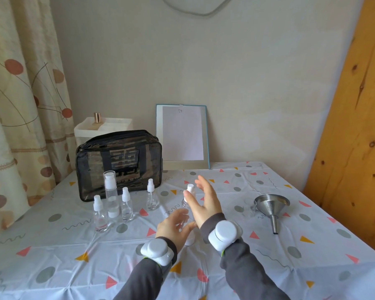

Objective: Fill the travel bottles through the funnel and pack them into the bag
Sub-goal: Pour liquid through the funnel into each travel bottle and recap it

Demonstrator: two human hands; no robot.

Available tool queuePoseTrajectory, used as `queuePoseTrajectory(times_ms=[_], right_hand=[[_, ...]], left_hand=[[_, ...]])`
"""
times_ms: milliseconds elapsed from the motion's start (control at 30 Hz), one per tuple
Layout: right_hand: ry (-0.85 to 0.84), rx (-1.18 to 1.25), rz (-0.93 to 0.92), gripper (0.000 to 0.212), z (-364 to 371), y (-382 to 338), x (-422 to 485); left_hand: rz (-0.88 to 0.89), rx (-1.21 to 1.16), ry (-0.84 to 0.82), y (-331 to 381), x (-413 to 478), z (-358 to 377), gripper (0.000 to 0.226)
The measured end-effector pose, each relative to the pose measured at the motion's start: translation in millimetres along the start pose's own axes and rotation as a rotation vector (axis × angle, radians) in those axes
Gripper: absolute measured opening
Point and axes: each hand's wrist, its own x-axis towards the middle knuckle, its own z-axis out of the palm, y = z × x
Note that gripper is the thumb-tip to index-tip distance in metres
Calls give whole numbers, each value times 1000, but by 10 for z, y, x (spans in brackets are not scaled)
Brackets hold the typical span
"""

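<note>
Left hand (173, 227): fingers and thumb curled round the lower body of one clear bottle (186, 203), holding it upright, right of and in front of the bag (119, 161). The bottle's white base (189, 241) shows under the hand; whether it rests on the table (225, 267) cannot be told.

Right hand (207, 202): fingers straight and spread, gripping nothing, palm turned toward the bag. It stands just beside the bottle's white pump top (190, 189), on the side away from the bag. Contact with the top cannot be confirmed; the fingers are blurred.

Both hands cover much of the bottle's body, so its fill level is not readable.

Four more bottles (112, 195) with white tops stand upright directly in front of the bag, close together and apart from the hands. The bag stands upright with its top closed; its contents cannot be made out through the dark panel.

The steel funnel (271, 202) lies on its side well right of the bag, spout toward the camera. A small clear cap (249, 208) sits just beside it on the bag side, faint and hard to identify.

A white box (104, 126) is partly hidden behind the bag. A board (182, 135) with paper leans on the wall behind the bag's right end.
</note>
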Motion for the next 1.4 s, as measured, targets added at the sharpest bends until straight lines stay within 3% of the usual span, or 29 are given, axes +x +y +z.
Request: queuePoseTrajectory(times_ms=[100, 300, 400, 600, 867, 1033, 1133, 1400], right_hand=[[-74, 54, 39, 46, -28, -16, -51], [126, 128, -7, 19, -100, 74, -175], [129, 134, -27, 23, -96, 70, -168], [-104, 241, 77, 42, -21, -25, -114], [139, 245, 22, 23, -105, 85, -256], [2, 231, 73, 46, -41, -29, -151], [-68, 162, 74, 48, 20, -49, -169], [104, 178, -21, 39, -22, -19, -340]], left_hand=[[0, -4, -6, 1, 0, 5, 39], [0, -61, -1, -8, -7, 12, 44], [-7, -76, 2, -19, 8, 15, 43], [31, -34, 11, 7, -2, -3, 38], [-1, -89, 17, -12, 3, 5, 42], [4, -75, 13, 6, -20, 10, 40], [16, -58, 20, 19, -37, 10, 37], [18, -97, 31, 7, -29, 15, 37]])
